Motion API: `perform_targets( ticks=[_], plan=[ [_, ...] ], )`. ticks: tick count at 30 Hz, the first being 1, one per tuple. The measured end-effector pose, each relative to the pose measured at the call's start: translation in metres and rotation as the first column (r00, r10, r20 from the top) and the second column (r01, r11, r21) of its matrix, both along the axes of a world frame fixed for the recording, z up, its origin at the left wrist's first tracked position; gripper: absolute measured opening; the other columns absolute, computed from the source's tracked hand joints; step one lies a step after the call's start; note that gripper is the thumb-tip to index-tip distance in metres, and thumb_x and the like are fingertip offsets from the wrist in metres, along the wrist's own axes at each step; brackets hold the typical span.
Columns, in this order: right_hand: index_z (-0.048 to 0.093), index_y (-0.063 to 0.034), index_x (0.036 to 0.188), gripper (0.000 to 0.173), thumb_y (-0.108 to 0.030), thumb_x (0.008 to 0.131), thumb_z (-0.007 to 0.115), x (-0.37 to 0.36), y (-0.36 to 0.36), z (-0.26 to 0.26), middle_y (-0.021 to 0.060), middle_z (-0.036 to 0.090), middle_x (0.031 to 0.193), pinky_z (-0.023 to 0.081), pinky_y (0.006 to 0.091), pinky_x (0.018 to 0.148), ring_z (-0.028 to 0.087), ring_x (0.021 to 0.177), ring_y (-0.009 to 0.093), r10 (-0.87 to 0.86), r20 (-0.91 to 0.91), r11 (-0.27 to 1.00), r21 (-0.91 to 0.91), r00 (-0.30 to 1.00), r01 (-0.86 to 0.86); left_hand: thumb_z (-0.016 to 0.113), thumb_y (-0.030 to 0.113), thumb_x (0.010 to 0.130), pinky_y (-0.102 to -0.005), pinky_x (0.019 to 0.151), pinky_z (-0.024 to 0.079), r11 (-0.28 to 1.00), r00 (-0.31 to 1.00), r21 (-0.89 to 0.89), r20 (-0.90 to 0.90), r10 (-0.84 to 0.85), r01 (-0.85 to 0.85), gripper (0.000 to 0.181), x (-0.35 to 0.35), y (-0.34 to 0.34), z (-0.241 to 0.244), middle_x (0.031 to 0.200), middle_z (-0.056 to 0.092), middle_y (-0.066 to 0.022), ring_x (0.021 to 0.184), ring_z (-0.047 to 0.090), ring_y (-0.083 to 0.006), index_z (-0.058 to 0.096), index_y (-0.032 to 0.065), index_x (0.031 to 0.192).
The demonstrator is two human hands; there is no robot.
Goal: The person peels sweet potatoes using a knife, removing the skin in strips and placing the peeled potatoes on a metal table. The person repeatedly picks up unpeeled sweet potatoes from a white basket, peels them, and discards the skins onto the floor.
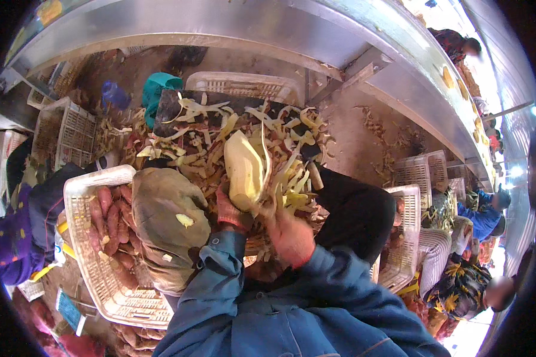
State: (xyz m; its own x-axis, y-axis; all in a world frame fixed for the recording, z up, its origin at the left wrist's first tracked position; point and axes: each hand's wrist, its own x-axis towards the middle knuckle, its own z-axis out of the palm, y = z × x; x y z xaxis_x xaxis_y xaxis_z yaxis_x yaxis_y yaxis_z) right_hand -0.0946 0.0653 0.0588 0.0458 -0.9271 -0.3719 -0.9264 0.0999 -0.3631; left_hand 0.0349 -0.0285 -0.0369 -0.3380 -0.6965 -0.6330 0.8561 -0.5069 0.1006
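Observation:
My left hand, in an orange work glove, holds a large, mostly peeled sweet potato from below, its pale yellow flesh showing. A long, thin strip of peel stands along its right side. Close to the lower right of the sweet potato is my right hand, also gloved in orange and blurred by motion. Its fingers look curled, but what they hold cannot be made out. Beneath and beyond both hands lies a heap of peelings, between my knees. A short wooden handle sticks out at the heap's right edge.
A plastic crate of red-skinned sweet potatoes stands by my left knee. Another crate is at my right. A metal table spans the front. A teal bag lies near a blue plastic item. People sit at both sides.

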Motion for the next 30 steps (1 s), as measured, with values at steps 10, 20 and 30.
perform_targets(
  ticks=[10, 20, 30],
  plan=[
    [0.042, -0.0125, 0.127, 0.038, -0.02, 0.09, 0.04, -0.024, -0.152, 0.024, 0.0189, 0.053, 0.081, 0.044, 0.04, 0.061, 0.057, 0.074, 0.033, 0.265, 0.184, 0.943, -0.257, 0.947, -0.213, 0.035, 0.039, 0.09, -0.0379, 0.085, 0.046, 0.999, 0.996, 0.034, -0.09, 0.001, 0.002, 0.042, 0.003, 0.001, 0.044, 0.114, 0.057, -0.0044, 0.103, 0.055, -0.0224, 0.05, 0.0121, 0.118],
    [0.044, -0.0122, 0.125, 0.037, -0.027, 0.093, 0.032, -0.01, -0.114, 0.015, 0.0243, 0.06, 0.083, 0.048, 0.0449, 0.063, 0.06, 0.074, 0.037, 0.168, 0.273, 0.979, -0.158, 0.947, -0.128, 0.029, 0.046, 0.089, -0.0386, 0.089, 0.042, 0.997, 0.999, 0.072, -0.046, -0.001, 0.004, 0.051, 0.005, 0.002, 0.031, 0.125, 0.049, -0.0056, 0.113, 0.048, -0.0249, 0.046, 0.0149, 0.126],
    [0.048, -0.022, 0.125, 0.035, -0.029, 0.095, 0.032, 0.005, -0.048, 0.033, 0.0217, 0.058, 0.098, 0.049, 0.0448, 0.058, 0.06, 0.072, 0.035, -0.175, 0.365, 0.981, -0.014, 0.914, 0.193, 0.031, 0.035, 0.09, -0.0452, 0.086, 0.046, 0.997, 0.995, -0.042, -0.084, 0.056, -0.06, 0.045, 0.01, 0.006, 0.0, 0.119, 0.053, -0.0105, 0.104, 0.054, -0.0295, 0.047, 0.0102, 0.124]
  ],
)
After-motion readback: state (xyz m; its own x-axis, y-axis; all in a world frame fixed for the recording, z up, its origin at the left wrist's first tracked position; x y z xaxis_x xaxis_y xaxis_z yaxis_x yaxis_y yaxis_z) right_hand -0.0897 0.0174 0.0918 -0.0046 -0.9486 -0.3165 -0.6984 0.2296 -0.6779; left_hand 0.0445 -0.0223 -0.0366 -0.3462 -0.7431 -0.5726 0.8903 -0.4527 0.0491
